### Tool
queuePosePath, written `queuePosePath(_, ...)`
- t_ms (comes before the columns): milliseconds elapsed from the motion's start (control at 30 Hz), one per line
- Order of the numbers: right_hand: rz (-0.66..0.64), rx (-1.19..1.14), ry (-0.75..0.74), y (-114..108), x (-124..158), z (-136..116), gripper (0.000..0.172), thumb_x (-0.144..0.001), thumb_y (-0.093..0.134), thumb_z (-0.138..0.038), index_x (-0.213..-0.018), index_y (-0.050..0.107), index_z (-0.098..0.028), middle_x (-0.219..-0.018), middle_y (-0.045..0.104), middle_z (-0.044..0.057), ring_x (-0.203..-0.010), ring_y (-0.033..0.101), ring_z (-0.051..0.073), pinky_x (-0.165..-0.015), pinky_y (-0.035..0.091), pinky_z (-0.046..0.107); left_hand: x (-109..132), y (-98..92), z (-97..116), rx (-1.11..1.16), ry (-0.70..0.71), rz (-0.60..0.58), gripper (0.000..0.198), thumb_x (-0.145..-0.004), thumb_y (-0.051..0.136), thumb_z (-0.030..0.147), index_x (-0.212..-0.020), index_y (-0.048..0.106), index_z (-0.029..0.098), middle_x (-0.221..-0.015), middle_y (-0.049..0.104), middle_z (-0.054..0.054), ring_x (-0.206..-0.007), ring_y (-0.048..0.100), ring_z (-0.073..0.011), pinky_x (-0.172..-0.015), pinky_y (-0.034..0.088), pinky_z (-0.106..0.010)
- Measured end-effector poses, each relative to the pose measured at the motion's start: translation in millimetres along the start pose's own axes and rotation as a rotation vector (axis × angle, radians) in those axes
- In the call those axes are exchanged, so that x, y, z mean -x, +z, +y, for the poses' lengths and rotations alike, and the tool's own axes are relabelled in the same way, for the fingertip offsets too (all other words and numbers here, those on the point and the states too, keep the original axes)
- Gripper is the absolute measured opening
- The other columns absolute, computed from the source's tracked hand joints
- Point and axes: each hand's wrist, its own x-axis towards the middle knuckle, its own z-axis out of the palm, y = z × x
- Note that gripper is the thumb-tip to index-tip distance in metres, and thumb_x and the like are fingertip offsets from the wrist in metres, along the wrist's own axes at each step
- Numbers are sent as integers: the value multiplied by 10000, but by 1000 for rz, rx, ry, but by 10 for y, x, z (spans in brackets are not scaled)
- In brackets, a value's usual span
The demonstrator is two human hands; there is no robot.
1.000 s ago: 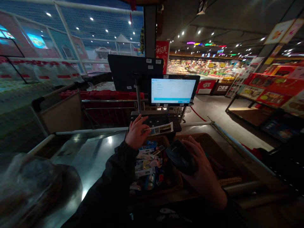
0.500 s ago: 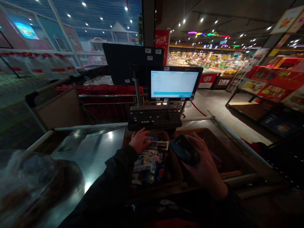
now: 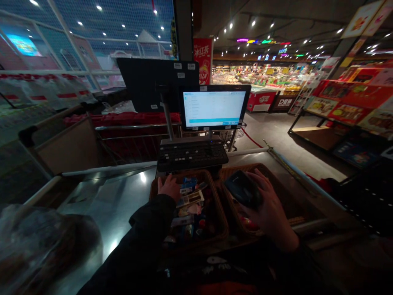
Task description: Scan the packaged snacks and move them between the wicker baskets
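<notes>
My right hand is wrapped round a black handheld barcode scanner, holding it above the left side of the right wicker basket. Below the scanner, a red packaged item shows partly in that basket. My left hand is over the upper left part of the left wicker basket, its fingers apart and nothing visible in them. Beside it lie a blue packet and a white-and-brown packet, among several small packaged goods in dim light.
A keyboard sits behind the baskets, with a lit monitor and a second, dark-backed screen above. A metal counter extends left, where a clear plastic bag stands. Shopping carts are behind.
My left hand has moved left, away from the white-and-brown packet, which now lies uncovered and tilted. The scanner stays in my right hand, slightly further right. The view has shifted a little.
</notes>
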Motion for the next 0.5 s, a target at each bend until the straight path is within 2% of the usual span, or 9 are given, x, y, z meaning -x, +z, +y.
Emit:
queuePosePath(100,57,44,34,-130,14,214,498,-791,716,-291,-1272,617,-207,-1410,542,151,-1431,386,405,-1140,353,664,-65,-88,248,-61,54,15,108,-784,723,280,-869,732,214,-1433,571,-141,-1463,323,-432,-1130,138,-771)
queuePosePath(267,152,127,90,-381,63,553,425,-799,716,-306,-1203,666,-182,-1377,563,170,-1396,423,417,-1118,374,674,-352,-102,882,-18,242,26,197,-825,699,361,-983,732,248,-1501,522,-107,-1487,304,-381,-1171,156,-708)
queuePosePath(367,161,133,117,-497,108,680,454,-796,717,-294,-1231,651,-183,-1369,567,166,-1393,427,405,-1121,383,655,-587,13,1270,-35,354,-37,319,-799,739,390,-1074,725,229,-1541,469,-135,-1511,254,-363,-1197,126,-677)
queuePosePath(500,186,121,131,-596,159,824,459,-793,723,-315,-1228,645,-194,-1349,581,154,-1380,443,399,-1105,408,647,-916,287,1681,-137,465,-150,484,-751,772,470,-1128,726,170,-1594,369,-183,-1531,187,-371,-1221,109,-636)
